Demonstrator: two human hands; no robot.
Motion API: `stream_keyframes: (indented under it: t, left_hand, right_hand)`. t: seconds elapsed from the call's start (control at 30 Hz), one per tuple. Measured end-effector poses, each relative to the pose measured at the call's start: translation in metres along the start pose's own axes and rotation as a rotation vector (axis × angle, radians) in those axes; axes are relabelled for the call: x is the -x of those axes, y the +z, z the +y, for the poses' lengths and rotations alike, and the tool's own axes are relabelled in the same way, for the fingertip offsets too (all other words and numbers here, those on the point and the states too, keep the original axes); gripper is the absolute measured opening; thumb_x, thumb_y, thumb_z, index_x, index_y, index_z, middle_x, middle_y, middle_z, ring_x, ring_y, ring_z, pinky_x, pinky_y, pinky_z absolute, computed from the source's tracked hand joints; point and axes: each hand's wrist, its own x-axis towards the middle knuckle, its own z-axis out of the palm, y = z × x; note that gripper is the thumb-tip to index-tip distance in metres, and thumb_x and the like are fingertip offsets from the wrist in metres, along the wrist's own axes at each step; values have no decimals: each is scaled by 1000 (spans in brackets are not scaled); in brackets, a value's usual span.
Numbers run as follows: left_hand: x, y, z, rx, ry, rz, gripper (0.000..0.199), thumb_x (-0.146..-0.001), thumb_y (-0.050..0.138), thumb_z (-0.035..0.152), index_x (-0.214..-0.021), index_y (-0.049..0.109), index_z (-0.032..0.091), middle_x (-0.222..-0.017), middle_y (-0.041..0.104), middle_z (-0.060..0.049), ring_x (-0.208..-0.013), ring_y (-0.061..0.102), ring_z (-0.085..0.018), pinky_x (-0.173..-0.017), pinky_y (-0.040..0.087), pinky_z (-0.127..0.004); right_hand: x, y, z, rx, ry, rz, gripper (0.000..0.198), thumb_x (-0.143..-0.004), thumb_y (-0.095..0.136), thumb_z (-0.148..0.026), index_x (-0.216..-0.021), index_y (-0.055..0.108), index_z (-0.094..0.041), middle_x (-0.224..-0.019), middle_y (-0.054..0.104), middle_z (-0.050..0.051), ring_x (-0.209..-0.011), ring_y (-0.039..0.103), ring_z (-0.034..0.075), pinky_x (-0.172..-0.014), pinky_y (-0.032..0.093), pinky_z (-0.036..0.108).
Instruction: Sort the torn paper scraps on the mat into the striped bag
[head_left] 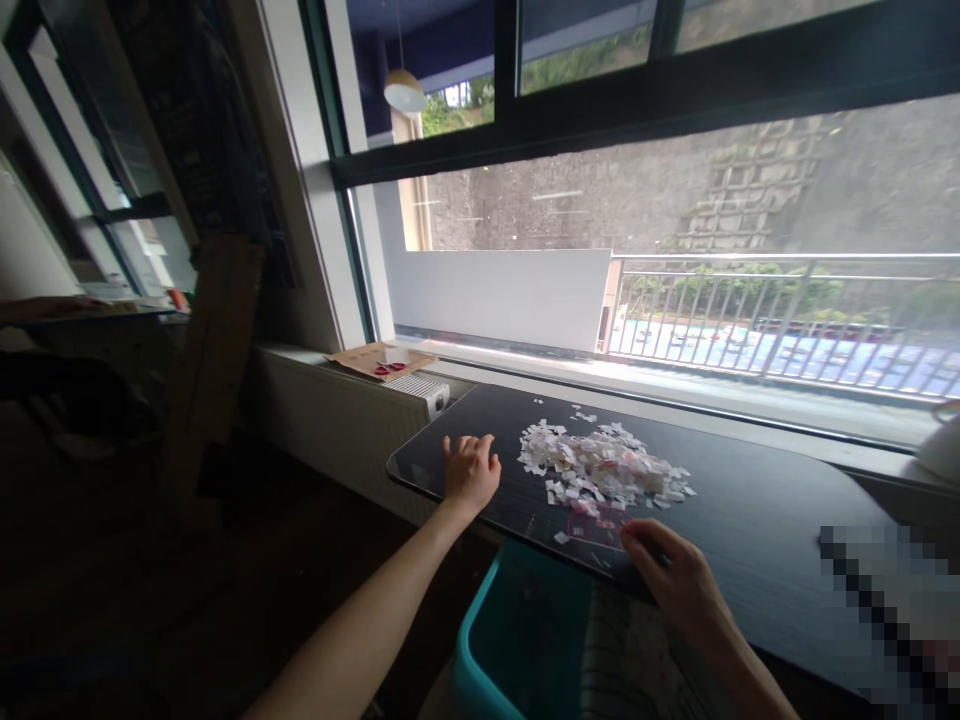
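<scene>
Clock centred on the paper heap. Far left, between 9 and 10 o'clock, tall brown board [206, 380] leaning in the dim part of the room. At 10 o'clock, red-handled scissors [390, 369] lying on brown paper [360, 358], by the window; white radiator [322, 405] below. Pendant lamp [405, 92] up at 11, seen through the window glass.

Left hand [471, 472] at 9 o'clock, over the left end of the dark tabletop [772, 490]: back of hand up, fingers spread and a bit bent, nothing seen in it (can't tell if it touches the surface). Teal bin [469, 630] at 7 o'clock, just below the near table edge, between the forearms.

Paper scraps [600, 460] in a loose heap mid-table, mostly white, some pinkish; a few strays at 12, near the window side. At 6 o'clock, clear pink-rimmed piece [571, 520] by the near edge (too see-through to name). Right hand [667, 560] between 4 and 5, thumb and forefinger pinched together on that piece's right end.

Metal railing [780, 320] outside at 2.
</scene>
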Motion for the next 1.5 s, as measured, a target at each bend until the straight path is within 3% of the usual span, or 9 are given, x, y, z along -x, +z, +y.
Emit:
stream_keyframes:
  t: [0.67, 0.9, 1.03, 1.2, 1.37, 1.5]
  left_hand:
    - [-1, 0, 0, 24, -29, -43, 28, -82, 48, 19, -109, 57, 20, -97, 68, -9, -106, 54, -28, -104, 23, -55]
    - [-1, 0, 0, 16, -15, -22, 29, -81, 48, 18, -109, 57, 19, -96, 68, -9, -105, 54, -29, -103, 24, -55]
    - [-1, 1, 0, 0, -25, -28, 29, -81, 48, 18, -109, 57, 21, -97, 68, -8, -106, 54, -28, -104, 23, -54]
    - [-1, 0, 0, 2, -23, -30, 31, -80, 48, 18, -109, 57, 20, -97, 68, -9, -105, 54, -28, -103, 23, -53]
    - [-1, 0, 0, 5, -22, -36, 31, -80, 47, 18, -110, 57, 20, -97, 68, -9, -106, 54, -28, -104, 23, -53]
    - [-1, 0, 0, 7, -22, -38, 32, -80, 47, 17, -110, 57, 19, -97, 68, -9, -106, 54, -28, -104, 23, -54]
  right_hand:
    - [4, 0, -14, -104, -56, -135, 31, -78, 55, -45, -75, 71, -18, -72, 71, 4, -67, 63, 18, -61, 50, 25]
    - [-1, -4, 3, -10, 78, 59, 31, -77, 55, -44, -83, 72, -19, -82, 75, 7, -77, 68, 25, -66, 53, 30]
    - [-1, -4, 6, 70, 79, 84, 31, -76, 54, -44, -81, 72, -19, -80, 75, 7, -75, 69, 25, -63, 53, 30]
    - [0, -6, 0, 21, 23, -37, 29, -78, 53, -41, -80, 72, -19, -80, 75, 6, -77, 69, 24, -65, 53, 28]
    - [-1, -4, 1, 26, 50, -24, 31, -78, 54, -43, -84, 72, -19, -84, 75, 7, -80, 70, 25, -68, 54, 30]
    - [0, -5, -1, 1, 23, -132, 31, -79, 54, -42, -84, 72, -18, -87, 75, 8, -83, 69, 26, -70, 54, 31]
